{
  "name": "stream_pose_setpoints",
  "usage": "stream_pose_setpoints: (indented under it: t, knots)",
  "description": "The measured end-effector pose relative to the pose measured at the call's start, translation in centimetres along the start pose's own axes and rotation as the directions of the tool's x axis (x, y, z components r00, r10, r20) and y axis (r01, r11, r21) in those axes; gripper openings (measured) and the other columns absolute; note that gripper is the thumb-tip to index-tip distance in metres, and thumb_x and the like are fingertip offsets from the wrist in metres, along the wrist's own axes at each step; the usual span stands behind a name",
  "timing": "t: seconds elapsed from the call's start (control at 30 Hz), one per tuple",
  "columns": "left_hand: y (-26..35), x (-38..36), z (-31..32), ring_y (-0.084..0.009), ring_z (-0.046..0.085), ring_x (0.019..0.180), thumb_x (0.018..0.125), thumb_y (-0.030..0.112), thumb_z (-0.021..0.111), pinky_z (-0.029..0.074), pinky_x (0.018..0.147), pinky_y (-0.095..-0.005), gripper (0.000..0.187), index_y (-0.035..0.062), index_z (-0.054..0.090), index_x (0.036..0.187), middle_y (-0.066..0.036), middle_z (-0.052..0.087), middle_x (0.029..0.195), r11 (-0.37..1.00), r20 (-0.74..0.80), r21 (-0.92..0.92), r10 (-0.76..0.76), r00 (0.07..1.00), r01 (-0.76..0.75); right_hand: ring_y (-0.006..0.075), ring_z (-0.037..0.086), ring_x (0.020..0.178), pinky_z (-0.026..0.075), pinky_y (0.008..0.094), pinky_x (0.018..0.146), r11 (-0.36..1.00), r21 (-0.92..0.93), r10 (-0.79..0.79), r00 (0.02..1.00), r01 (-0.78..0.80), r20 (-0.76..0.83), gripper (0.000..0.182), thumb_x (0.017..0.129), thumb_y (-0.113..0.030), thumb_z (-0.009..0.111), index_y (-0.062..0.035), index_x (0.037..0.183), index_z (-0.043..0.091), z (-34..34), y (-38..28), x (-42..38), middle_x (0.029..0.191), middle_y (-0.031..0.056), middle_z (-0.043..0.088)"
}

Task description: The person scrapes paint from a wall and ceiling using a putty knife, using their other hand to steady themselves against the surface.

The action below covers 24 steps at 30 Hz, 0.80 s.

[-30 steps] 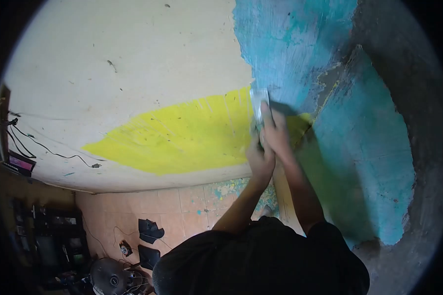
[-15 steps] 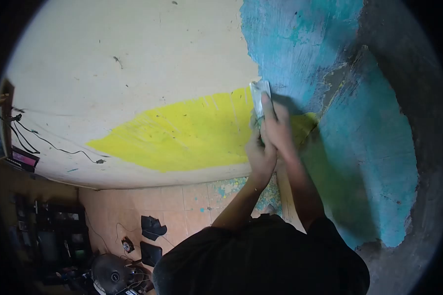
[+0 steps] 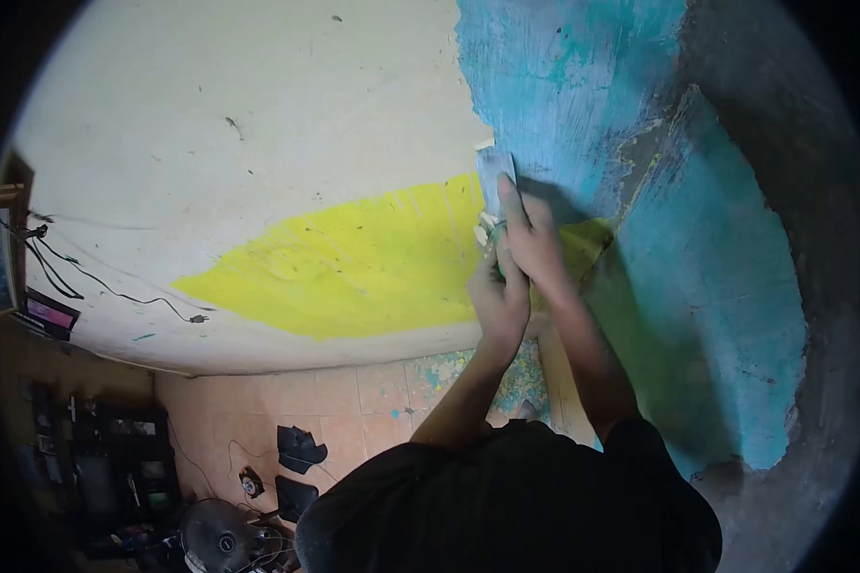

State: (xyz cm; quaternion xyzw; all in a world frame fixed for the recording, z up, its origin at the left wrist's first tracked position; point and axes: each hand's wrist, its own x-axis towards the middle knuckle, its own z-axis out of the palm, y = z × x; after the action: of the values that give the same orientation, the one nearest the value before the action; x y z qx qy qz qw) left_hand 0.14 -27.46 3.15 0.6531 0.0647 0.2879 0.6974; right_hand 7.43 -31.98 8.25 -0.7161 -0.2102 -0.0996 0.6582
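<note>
A scraper [image 3: 494, 176] with a flat metal blade is against the wall, where cream paint meets a blue stripped area. My right hand [image 3: 535, 246] is closed round its handle, one finger stretched along the blade. Just below, my left hand [image 3: 500, 298] is closed on the lower part of the greenish handle, which the fingers mostly hide. Pale paint flakes [image 3: 482, 234] cling beside the handle, and a small chip curls at the blade's tip. A yellow patch [image 3: 354, 263] spreads left of the hands, and the blue surface [image 3: 583, 86] lies to the right.
Paint chips [image 3: 440, 372] litter the tiled floor [image 3: 334, 392] below the wall. A cable with a plug [image 3: 198, 319] hangs at the left. On the floor at lower left are a fan [image 3: 222, 540] and a black cloth-like item [image 3: 300, 449], near a dark shelf unit [image 3: 115, 468].
The scraper and both hands have shifted slightly up and left in view. Pale flakes now show beside the handle and at the blade tip. The camera view has moved a little.
</note>
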Motion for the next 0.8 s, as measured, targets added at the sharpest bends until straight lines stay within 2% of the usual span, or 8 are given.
stream_pose_setpoints:
  t: [0.1, 0.17, 0.33, 0.4, 0.43, 0.57, 0.7, 0.8]
  knots:
    - [1.5, 0.2, 0.0, -0.0101, 0.056, 0.069, 0.103, 0.021, 0.048, 0.046, 0.060, -0.0293, 0.034, -0.0094, 0.063, 0.098, -0.010, 0.064, 0.072, 0.998, -0.009, 0.058, -0.035, 0.999, 0.035, 0.0144, 0.042, 0.057, 0.038, 0.0359, 0.054, 0.999, 0.029, -0.021, 0.997, 0.023, -0.076, 0.053, 0.104, -0.038, 0.045, 0.0054, 0.074, 0.053, 0.5, -0.5, 0.0, 0.059, 0.0092, 0.050]
    - [2.2, 0.9, 1.0, -0.0050, 0.048, 0.057, 0.104, 0.022, 0.048, 0.035, 0.049, -0.0238, 0.037, -0.0051, 0.059, 0.081, 0.000, 0.054, 0.063, 0.988, -0.067, 0.052, 0.149, 0.987, -0.146, 0.0065, 0.040, 0.062, 0.037, 0.0273, 0.056, 0.995, 0.059, 0.081, 0.996, -0.083, 0.043, 0.045, 0.103, -0.035, 0.049, 0.0026, 0.079, 0.055, -0.5, -3.1, 0.8, 0.064, 0.0000, 0.048]
    - [0.7, 1.0, 0.9, -0.0056, 0.048, 0.057, 0.103, 0.020, 0.049, 0.036, 0.050, -0.0243, 0.035, -0.0060, 0.059, 0.082, 0.000, 0.054, 0.062, 0.981, -0.102, 0.035, 0.195, 0.975, -0.193, 0.0077, 0.047, 0.060, 0.040, 0.0283, 0.056, 0.985, 0.147, 0.091, 0.996, -0.092, 0.014, 0.049, 0.103, -0.039, 0.049, 0.0014, 0.077, 0.058, 0.4, -0.4, 0.8, 0.065, 0.0019, 0.054]
    - [0.5, 1.8, 0.4, -0.0055, 0.049, 0.058, 0.102, 0.019, 0.050, 0.037, 0.050, -0.0242, 0.033, -0.0060, 0.059, 0.084, -0.001, 0.054, 0.061, 0.954, -0.110, 0.130, 0.285, 0.952, -0.271, 0.0084, 0.051, 0.059, 0.042, 0.0290, 0.056, 1.000, 0.011, -0.016, 1.000, 0.016, -0.025, 0.051, 0.103, -0.041, 0.048, 0.0008, 0.076, 0.059, 0.6, -0.3, 1.3, 0.064, 0.0025, 0.056]
    - [2.5, 2.1, 0.8, -0.0051, 0.049, 0.058, 0.102, 0.020, 0.050, 0.037, 0.050, -0.0238, 0.032, -0.0050, 0.058, 0.085, 0.000, 0.054, 0.061, 0.957, -0.111, 0.109, 0.281, 0.953, -0.269, 0.0105, 0.049, 0.058, 0.041, 0.0303, 0.056, 0.972, 0.234, 0.029, 1.000, -0.027, -0.007, 0.053, 0.102, -0.043, 0.048, 0.0022, 0.076, 0.058, 0.8, -3.6, 1.4, 0.063, 0.0031, 0.054]
    - [5.0, 2.9, 0.9, -0.0049, 0.049, 0.059, 0.104, 0.022, 0.048, 0.037, 0.050, -0.0243, 0.035, -0.0041, 0.055, 0.082, -0.001, 0.055, 0.063, 0.984, -0.063, -0.041, 0.168, 0.984, -0.171, 0.0162, 0.050, 0.054, 0.041, 0.0362, 0.053, 0.999, 0.016, 0.046, 0.999, -0.046, 0.019, 0.053, 0.103, -0.040, 0.046, 0.0042, 0.076, 0.057, -0.2, -6.4, 2.8, 0.058, 0.0118, 0.051]
    - [0.7, 0.5, -0.2, -0.0049, 0.049, 0.059, 0.104, 0.021, 0.047, 0.037, 0.050, -0.0241, 0.034, -0.0044, 0.055, 0.084, -0.001, 0.056, 0.063, 0.980, -0.089, 0.088, 0.188, 0.978, -0.181, 0.0165, 0.049, 0.053, 0.040, 0.0371, 0.053, 0.998, -0.016, -0.064, 0.996, 0.063, -0.069, 0.052, 0.103, -0.039, 0.046, 0.0043, 0.075, 0.057, 1.1, -0.6, 0.3, 0.058, 0.0119, 0.052]
    - [0.3, -0.4, -0.5, -0.0058, 0.051, 0.061, 0.104, 0.019, 0.047, 0.038, 0.051, -0.0249, 0.032, -0.0057, 0.056, 0.086, -0.002, 0.058, 0.066, 0.996, -0.052, 0.028, 0.087, 0.995, -0.086, 0.0168, 0.049, 0.054, 0.041, 0.0372, 0.053, 0.994, 0.069, 0.086, 0.995, -0.083, -0.053, 0.053, 0.103, -0.038, 0.046, 0.0049, 0.075, 0.056, 1.1, -0.6, -0.8, 0.058, 0.0120, 0.052]
